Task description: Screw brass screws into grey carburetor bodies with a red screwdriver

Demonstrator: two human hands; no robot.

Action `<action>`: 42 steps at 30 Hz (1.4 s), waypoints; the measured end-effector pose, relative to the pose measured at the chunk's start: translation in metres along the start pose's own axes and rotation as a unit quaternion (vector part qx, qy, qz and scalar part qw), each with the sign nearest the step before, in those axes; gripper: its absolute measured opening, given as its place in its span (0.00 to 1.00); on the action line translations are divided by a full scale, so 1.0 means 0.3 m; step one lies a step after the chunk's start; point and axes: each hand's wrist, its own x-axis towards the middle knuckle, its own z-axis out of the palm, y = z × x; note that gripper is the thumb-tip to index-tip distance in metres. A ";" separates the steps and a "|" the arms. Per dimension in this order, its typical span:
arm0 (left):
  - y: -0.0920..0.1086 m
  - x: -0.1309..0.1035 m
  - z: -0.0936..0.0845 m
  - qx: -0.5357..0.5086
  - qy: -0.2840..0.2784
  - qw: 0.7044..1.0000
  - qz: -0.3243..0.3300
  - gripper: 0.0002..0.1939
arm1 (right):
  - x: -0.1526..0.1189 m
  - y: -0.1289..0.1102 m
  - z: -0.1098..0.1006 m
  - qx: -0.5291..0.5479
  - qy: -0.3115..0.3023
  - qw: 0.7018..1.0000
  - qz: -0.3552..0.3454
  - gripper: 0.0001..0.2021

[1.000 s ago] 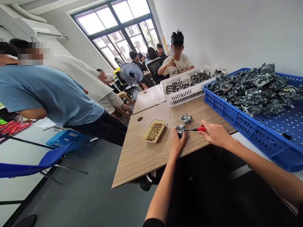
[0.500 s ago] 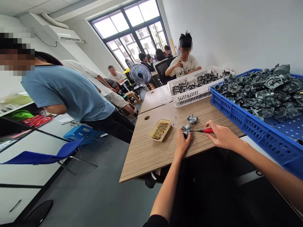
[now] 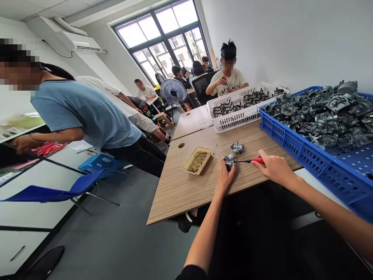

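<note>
On the wooden table [image 3: 180, 186], my left hand [image 3: 224, 175] grips a small grey metal part [image 3: 229, 158] near the front edge. My right hand [image 3: 272, 166] holds a screwdriver [image 3: 257, 160] by its red handle, with the shaft pointing left and its tip against the metal part. Just behind lies a second metal part [image 3: 237, 147], which neither hand touches. Left of my left hand is a yellowish tray [image 3: 209, 156] filled with small brass-coloured screws.
A blue crate [image 3: 294, 144] heaped with metal parts stands at the right. Behind the table's middle is a white crate [image 3: 230, 125] of dark parts. A person [image 3: 230, 79] sits beyond it; another person [image 3: 93, 112] in blue leans at the left, near a blue chair [image 3: 67, 192].
The fingers of my right hand have shifted slightly on the red handle. At the left, the person in blue has brought a forearm and hand into view. My left hand stays put.
</note>
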 end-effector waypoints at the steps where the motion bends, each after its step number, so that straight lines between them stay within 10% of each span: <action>1: -0.002 0.000 0.000 0.000 0.000 1.000 0.002 0.18 | -0.001 0.003 -0.004 0.017 -0.002 1.000 -0.007 0.12; 42: 0.005 0.003 -0.004 -0.004 -0.001 1.000 0.007 0.18 | -0.002 0.031 -0.019 0.061 -0.009 0.996 -0.066 0.11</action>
